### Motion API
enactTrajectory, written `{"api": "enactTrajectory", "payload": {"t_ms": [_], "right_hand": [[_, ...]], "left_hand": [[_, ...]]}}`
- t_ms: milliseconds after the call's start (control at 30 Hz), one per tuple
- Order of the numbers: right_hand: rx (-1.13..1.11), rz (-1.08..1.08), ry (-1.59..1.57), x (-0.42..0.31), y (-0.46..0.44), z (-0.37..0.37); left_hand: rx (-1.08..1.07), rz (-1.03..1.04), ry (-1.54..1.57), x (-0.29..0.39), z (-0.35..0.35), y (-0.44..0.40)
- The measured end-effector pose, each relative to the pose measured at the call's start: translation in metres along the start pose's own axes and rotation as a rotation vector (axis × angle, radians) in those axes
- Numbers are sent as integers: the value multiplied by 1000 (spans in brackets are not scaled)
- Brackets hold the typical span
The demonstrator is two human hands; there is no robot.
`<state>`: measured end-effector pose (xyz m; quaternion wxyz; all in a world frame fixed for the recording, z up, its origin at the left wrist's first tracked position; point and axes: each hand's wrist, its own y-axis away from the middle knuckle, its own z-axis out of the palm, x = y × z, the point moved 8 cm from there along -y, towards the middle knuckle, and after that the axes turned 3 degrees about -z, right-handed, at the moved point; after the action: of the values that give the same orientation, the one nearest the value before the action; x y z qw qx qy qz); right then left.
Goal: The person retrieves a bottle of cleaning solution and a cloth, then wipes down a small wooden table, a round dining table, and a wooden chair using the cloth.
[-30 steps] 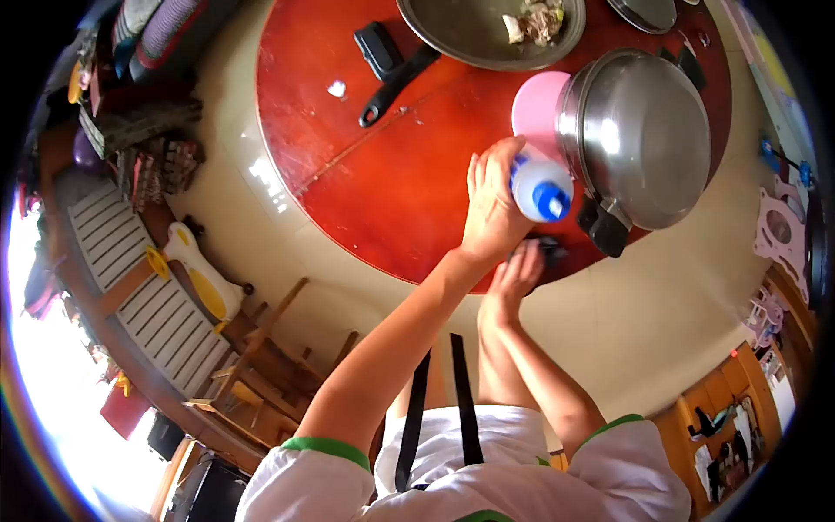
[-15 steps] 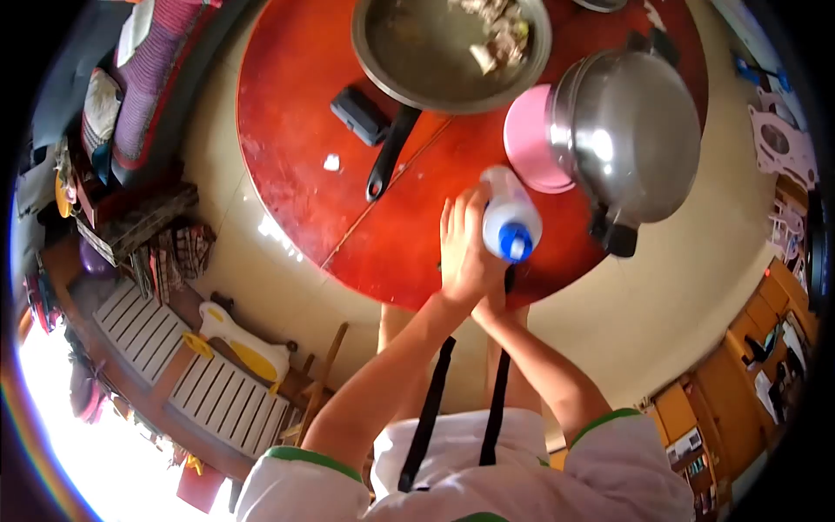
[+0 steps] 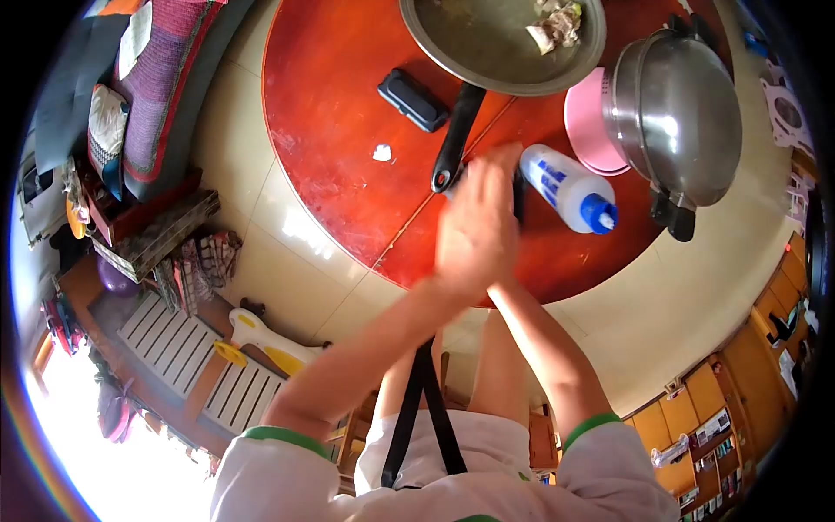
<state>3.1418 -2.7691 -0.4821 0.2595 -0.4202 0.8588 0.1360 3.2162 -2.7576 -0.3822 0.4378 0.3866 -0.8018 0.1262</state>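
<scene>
My left hand (image 3: pixel 480 217) is blurred, its fingers stretched out over the red round table. Beneath it lies my right hand, mostly hidden; only its wrist (image 3: pixel 502 285) shows. A narrow black thing (image 3: pixel 519 198) sticks out beside my left hand, too covered to name. Just to the right stands a white plastic bottle (image 3: pixel 557 183) with a blue cap, apart from my fingers. The frying pan's black handle (image 3: pixel 458 139) ends close to my left hand. Pieces of food (image 3: pixel 557 28) sit in the frying pan (image 3: pixel 487 74).
A black case (image 3: pixel 413 100) and a small white scrap (image 3: pixel 382 153) lie left of the pan handle. On the right a large steel pot (image 3: pixel 691 122) rests by a pink container (image 3: pixel 591 122). The table's edge (image 3: pixel 600 287) curves in front of me.
The view has shifted, so the table things appear further right. My hands have moved left relative to the bottle, leaving a gap between it and my left hand.
</scene>
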Motion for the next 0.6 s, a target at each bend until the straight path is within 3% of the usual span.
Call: {"api": "enactTrajectory", "payload": {"t_ms": [67,133,200,233,300,333,400,467,500,600], "right_hand": [[40,-58,124,-16,-29,11],[132,-21,65,-15,-42,16],[153,-11,69,-19,-33,18],[50,-28,62,-26,-17,23],[-179,-110,49,-45,42,40],[-335,-235,109,-56,86,52],[-451,-431,10,-59,157,62],[-479,-483,25,-55,149,61],[-483,-495,55,-59,124,56],[-55,-217,28,-54,12,34]], "left_hand": [[257,229,-232,-18,-49,-34],[88,108,-402,-63,-62,-76],[-17,342,-581,-95,-54,-102],[-14,341,-575,-103,-56,-110],[-297,540,-866,-113,-28,-108],[-372,572,-857,-115,-25,-106],[-397,555,-886,-121,-24,-103],[-431,544,-930,-132,-32,-100],[-315,450,-855,-137,-47,-102],[69,127,-580,-162,-106,-91]]}}
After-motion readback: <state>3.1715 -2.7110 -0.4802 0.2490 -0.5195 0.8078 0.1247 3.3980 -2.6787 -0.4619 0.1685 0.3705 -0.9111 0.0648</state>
